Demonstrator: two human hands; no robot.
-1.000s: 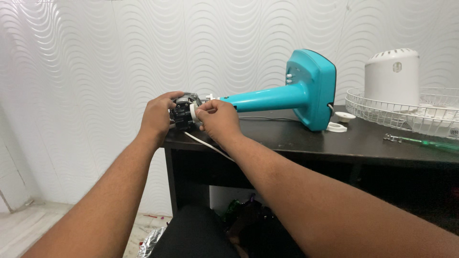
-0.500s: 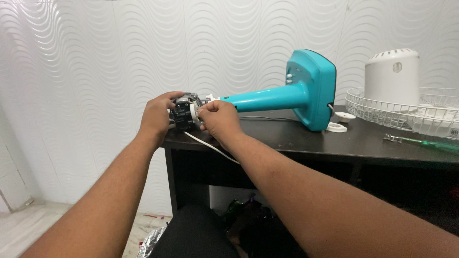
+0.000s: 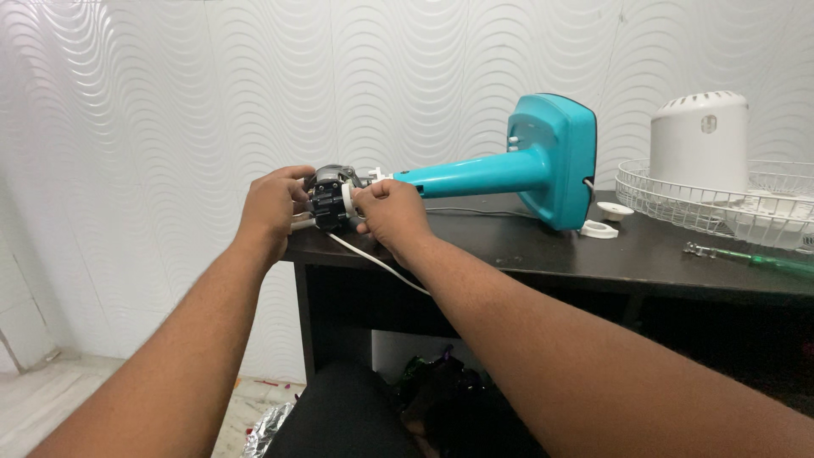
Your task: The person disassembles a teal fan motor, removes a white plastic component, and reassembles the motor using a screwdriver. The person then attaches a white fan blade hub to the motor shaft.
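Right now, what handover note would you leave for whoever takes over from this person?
Left hand: grips the motor from the left end.
Right hand: fingers on the motor's white collar, beside the teal stand.
Stand lies on its side on the black table; a white cord hangs off the edge.
Done: guard, white cover and small white parts lie off to the right, green screwdriver nearby.
Left: motor is at the stand's end.
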